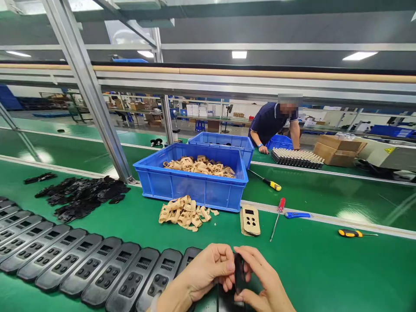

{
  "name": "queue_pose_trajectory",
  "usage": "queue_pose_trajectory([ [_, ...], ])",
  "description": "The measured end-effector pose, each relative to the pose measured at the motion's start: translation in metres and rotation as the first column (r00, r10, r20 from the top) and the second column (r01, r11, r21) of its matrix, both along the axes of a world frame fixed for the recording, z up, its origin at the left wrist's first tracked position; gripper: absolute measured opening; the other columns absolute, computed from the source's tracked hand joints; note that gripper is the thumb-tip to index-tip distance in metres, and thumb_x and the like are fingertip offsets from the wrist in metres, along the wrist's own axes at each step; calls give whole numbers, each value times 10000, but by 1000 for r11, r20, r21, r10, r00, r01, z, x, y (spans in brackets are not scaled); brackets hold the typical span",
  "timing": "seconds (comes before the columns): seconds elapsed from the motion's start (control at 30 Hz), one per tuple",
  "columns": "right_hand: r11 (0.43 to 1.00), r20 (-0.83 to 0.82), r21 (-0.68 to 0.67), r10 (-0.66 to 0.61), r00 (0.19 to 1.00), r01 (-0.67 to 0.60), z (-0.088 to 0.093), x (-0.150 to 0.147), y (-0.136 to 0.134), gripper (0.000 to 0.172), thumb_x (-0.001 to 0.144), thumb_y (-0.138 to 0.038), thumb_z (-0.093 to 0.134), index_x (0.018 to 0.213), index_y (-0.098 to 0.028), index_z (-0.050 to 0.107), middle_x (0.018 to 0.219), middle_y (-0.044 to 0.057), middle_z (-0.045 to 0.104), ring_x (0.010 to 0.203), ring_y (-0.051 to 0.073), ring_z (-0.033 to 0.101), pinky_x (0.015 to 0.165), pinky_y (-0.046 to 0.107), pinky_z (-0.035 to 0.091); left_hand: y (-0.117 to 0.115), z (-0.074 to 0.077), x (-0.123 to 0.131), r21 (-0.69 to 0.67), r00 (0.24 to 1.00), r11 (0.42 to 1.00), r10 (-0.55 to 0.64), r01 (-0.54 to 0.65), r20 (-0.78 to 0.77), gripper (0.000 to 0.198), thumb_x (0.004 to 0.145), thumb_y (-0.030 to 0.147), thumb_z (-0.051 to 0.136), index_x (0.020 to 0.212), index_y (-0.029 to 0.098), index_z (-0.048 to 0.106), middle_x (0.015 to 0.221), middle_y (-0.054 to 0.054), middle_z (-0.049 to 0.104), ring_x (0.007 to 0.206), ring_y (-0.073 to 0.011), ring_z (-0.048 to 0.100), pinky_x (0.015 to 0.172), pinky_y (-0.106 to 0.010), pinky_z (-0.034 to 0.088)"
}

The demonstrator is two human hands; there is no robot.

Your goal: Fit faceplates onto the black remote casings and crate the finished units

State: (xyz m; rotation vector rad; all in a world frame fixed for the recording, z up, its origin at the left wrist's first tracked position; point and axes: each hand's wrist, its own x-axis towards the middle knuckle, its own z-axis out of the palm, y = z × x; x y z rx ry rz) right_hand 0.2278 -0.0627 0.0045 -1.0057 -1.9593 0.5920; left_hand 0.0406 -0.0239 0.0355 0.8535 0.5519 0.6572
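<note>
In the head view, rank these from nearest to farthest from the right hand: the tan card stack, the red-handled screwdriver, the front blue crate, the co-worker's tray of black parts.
1. Tan card stack, just ahead of the right hand.
2. Red-handled screwdriver, ahead, slightly right; nearly as close.
3. Front blue crate, ahead-left.
4. Tray of black parts, far belt.

Factory hall: green conveyor belt [325, 268], metal frame [91, 99], ceiling lights [239, 54].

Bright ceiling panels [239, 54] light the sharp scene evenly, glaring off the green belt [325, 268], with wide-angle bending at edges.
</note>
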Motion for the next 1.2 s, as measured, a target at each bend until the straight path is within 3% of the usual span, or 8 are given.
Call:
queue_pose_trajectory([
  [0.27,981,-429,-176,-149,891,79,-4,-8,0,646,706,-598,695,1242,-254,589,1233,121,604,1063,291,620,850,339,550,-2,3,5,-26,997,1000,-6,8,79,366,716,398,770,755,150,504,574,8,585,433,-36,480,434,-116,387],
  [0.43,903,-834,-330,-415,362,276,22,36,22,444,864,-605,496,1130,-272,617,1213,46,624,1160,209,557,1013,372,451,23,-3,-14,219,940,953,258,-209,-222,376,783,504,641,784,194,427,539,0,601,440,-110,563,457,-190,459],
  [0.53,880,-896,-353,-416,156,318,36,55,32,407,888,-598,460,1079,-285,638,1281,3,572,1226,161,494,1072,349,394,40,-6,-30,604,737,764,540,-227,-405,320,803,436,596,949,169,499,973,-139,663,802,-231,683,722,-363,556],
  [0.63,897,-858,-410,-440,264,164,35,45,28,440,864,-585,517,1135,-258,632,1310,58,564,1200,233,522,1048,446,415,45,-10,-35,887,423,462,799,21,-427,531,799,263,582,1286,123,425,1456,-243,309,1283,-366,421,978,-506,434],
  [0.73,886,-832,-461,-416,368,-41,24,20,15,472,830,-542,602,1198,-248,619,1274,100,601,1152,280,558,1007,481,437,43,-13,-32,944,268,210,923,254,-277,422,880,165,432,1299,129,462,1385,-216,421,1268,-341,432,975,-520,427],
  [0.83,864,-845,-460,-355,400,-204,15,2,6,484,805,-496,660,1208,-230,629,1248,121,620,1133,290,567,971,448,460,43,-15,-31,901,252,146,931,409,-265,317,913,140,368,1072,184,639,947,-104,668,894,-253,637,804,-422,530],
  [0.97,823,-841,-471,-311,442,-317,7,-6,3,472,823,-465,655,1242,-253,604,1288,112,597,1129,274,568,962,428,456,42,-11,-32,919,349,141,895,368,-277,388,892,105,390,1199,197,610,1230,-141,605,1041,-242,624,842,-368,542],
  [1.2,794,-855,-467,-294,427,-390,0,-19,4,456,805,-411,698,1224,-253,613,1258,105,615,1147,271,556,994,451,430,22,1,-13,965,878,50,403,259,-257,457,875,113,514,1296,288,549,1209,-75,654,1152,-207,581,995,-361,456],
])
